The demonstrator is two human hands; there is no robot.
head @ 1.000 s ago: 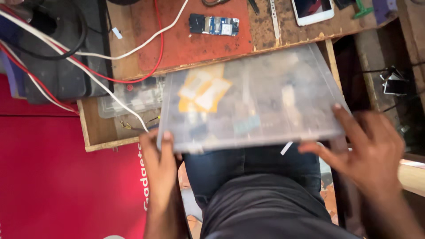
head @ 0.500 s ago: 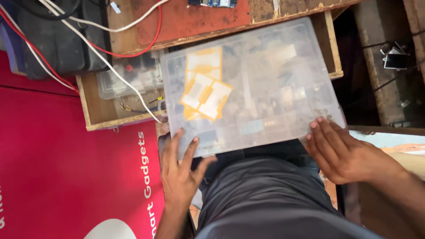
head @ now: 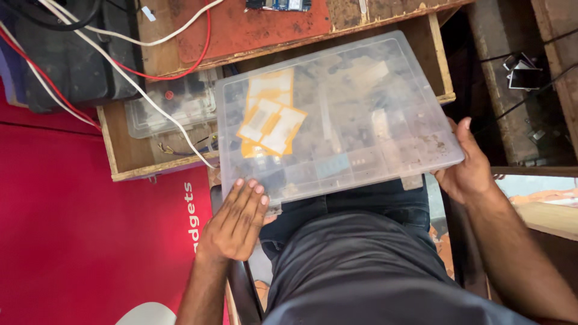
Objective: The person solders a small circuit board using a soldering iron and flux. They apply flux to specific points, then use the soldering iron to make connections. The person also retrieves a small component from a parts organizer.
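A clear plastic organiser box (head: 361, 114) with many small compartments rests across my lap, over an open wooden drawer (head: 123, 162). Orange-and-white packets (head: 271, 120) lie inside at its left part. My left hand (head: 238, 219) holds the box's near left corner, fingers on the lid. My right hand (head: 466, 165) grips the box's near right corner from the side and below.
A smaller clear parts box (head: 171, 108) sits in the drawer. White and red cables (head: 138, 90) run over a black device (head: 72, 54) on the wooden bench (head: 253, 30). A red panel (head: 78, 241) stands at the left. Small metal clips (head: 521, 69) lie on a shelf at the right.
The box has shifted slightly away from me and my right hand has slid from the front edge to the right corner. My left hand closed in on the left corner.
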